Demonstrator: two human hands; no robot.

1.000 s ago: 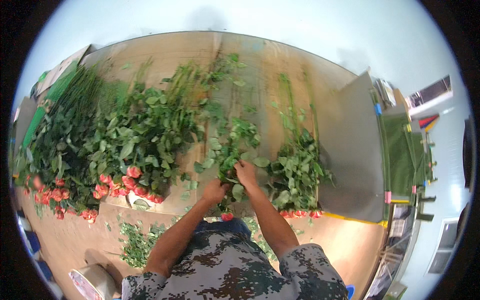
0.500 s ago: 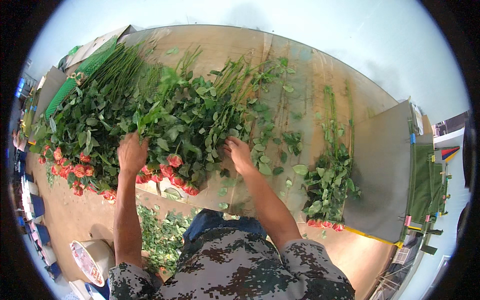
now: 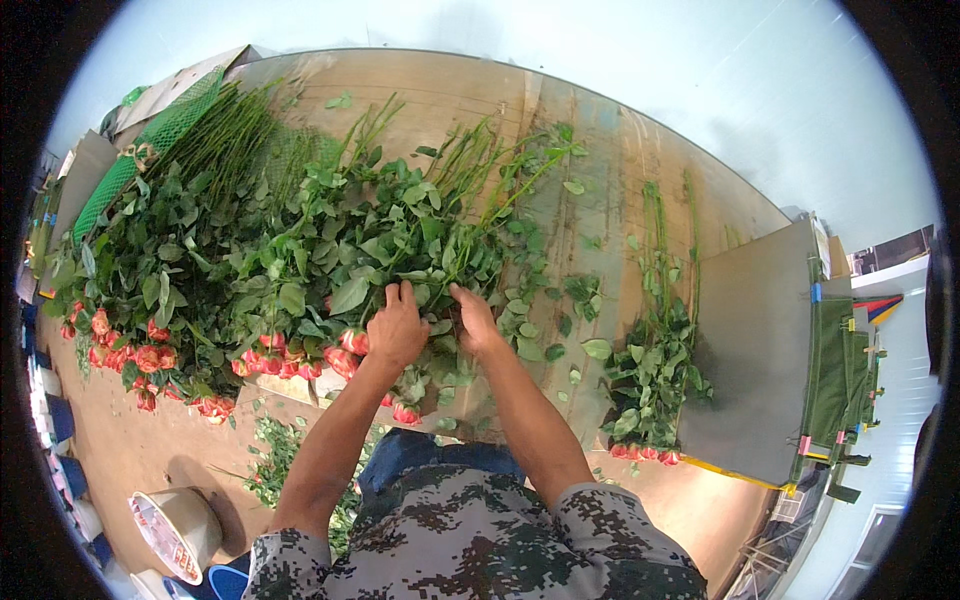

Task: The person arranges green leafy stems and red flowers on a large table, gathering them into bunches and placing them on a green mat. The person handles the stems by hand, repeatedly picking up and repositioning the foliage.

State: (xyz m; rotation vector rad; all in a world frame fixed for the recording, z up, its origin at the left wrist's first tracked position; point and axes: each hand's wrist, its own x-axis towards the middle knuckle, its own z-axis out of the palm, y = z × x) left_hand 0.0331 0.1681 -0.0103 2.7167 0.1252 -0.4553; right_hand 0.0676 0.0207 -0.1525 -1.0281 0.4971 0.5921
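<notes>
A: Left hand (image 3: 397,328) — position?

B: On the big heap of roses (image 3: 300,250), at its right end, over the table (image 3: 600,130). Back of the hand faces up, fingers (image 3: 392,297) curled down into the leaves and bunched narrow. Whether they pinch a stem I cannot tell; foliage hides the tips.

A: Right hand (image 3: 474,318)?

B: Just right of the left hand, near it but apart. Fingers pushed into the same leaves, close together, tips buried. Grip cannot be read either.

A: The roses themselves?

B: Heap lies across the table, stems pointing to the far edge, blooms (image 3: 150,355) at the near edge, left of the left hand. More pink-orange buds (image 3: 345,350) sit just below the left hand's wrist side.

A: Anything else relative to the heap?

B: Right of it, well apart, a small bunch (image 3: 650,370) lies the same way, buds at the near edge. Loose leaves (image 3: 597,348) are scattered between heap and bunch. Right of the bunch, a grey board (image 3: 760,350) on the table end. Far left of the heap, green netting (image 3: 150,140) beside the stems.

A: Below the table?

B: Leaf scraps (image 3: 270,455) on the floor under the heap's near edge, and a round bucket (image 3: 175,530) left of the person's left elbow.
</notes>
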